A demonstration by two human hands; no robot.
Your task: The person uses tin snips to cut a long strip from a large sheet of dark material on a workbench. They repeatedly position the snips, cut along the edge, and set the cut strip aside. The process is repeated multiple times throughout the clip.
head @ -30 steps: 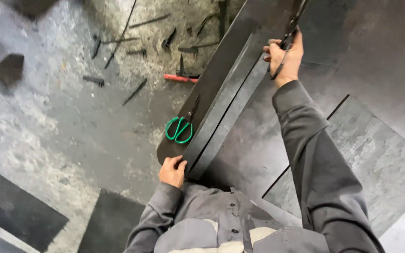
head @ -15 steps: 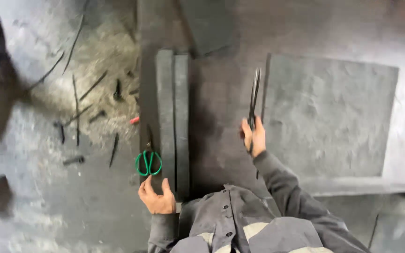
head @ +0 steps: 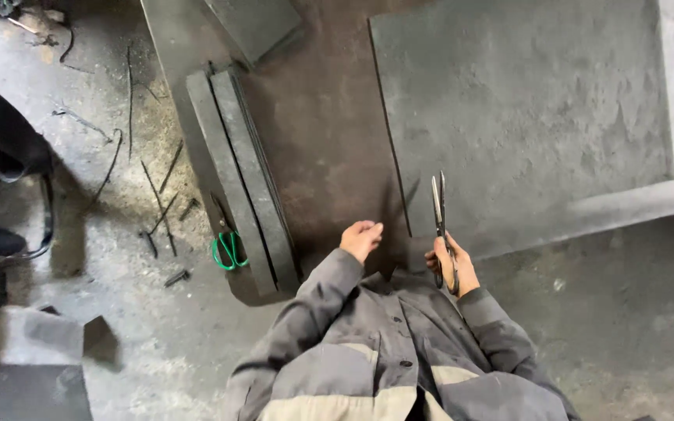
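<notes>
A pair of long dark shears (head: 440, 222) is gripped by its handles in the right hand (head: 451, 265), blades closed and pointing away from the body, just over the near left corner of the large grey sheet (head: 524, 117) lying on the floor (head: 626, 312). No cut is seen at the sheet's near edges; they look whole, so any cutting of it is judged not yet begun. The left hand (head: 362, 238) is loosely curled and holds nothing; it hovers left of the sheet's near corner, above the brown floor strip. Further left of the sheet a stack of narrow dark strips (head: 243, 179) is laid flat in a neat pile, which suggests that strip work is already partly done. Green-handled scissors (head: 228, 245) lie untouched against the stack's near left side. Thin dark offcuts (head: 161, 203) are scattered on the concrete beyond the stack, though their material cannot be told for certain in the dim, gritty view. The sheet itself looks flat, matt, dusty and stiff.
</notes>
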